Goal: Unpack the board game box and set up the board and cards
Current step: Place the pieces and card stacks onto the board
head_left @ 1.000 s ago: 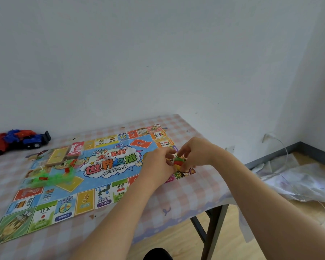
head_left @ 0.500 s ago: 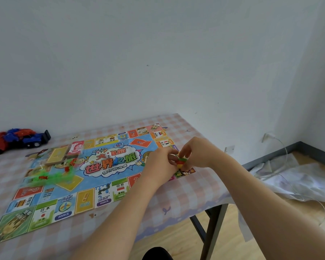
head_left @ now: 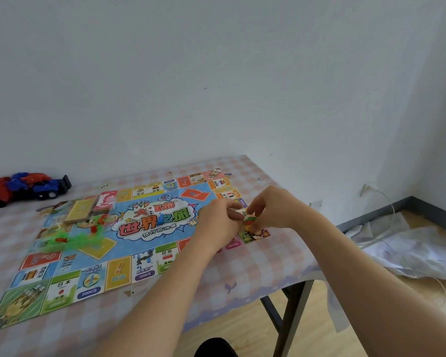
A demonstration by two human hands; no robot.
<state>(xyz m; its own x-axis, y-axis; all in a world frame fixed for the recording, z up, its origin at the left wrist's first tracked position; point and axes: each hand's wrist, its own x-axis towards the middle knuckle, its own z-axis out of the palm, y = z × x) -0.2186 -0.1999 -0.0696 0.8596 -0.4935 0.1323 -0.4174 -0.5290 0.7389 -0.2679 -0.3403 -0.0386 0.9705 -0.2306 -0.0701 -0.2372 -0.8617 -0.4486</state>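
The left hand (head_left: 216, 225) and right hand (head_left: 271, 210) meet over the right corner of the board (head_left: 150, 243), both pinching a small green-and-red piece (head_left: 248, 219) between them. Farther left on the board lies a yellow card stack (head_left: 80, 211), and a toy car (head_left: 26, 186) sits beyond it.

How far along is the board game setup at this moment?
Done: the board lies unfolded on the table, with a yellow card stack and green plastic pieces on it. In hand: left hand and right hand pinch a small colourful item over its right corner. Left: setting that out.
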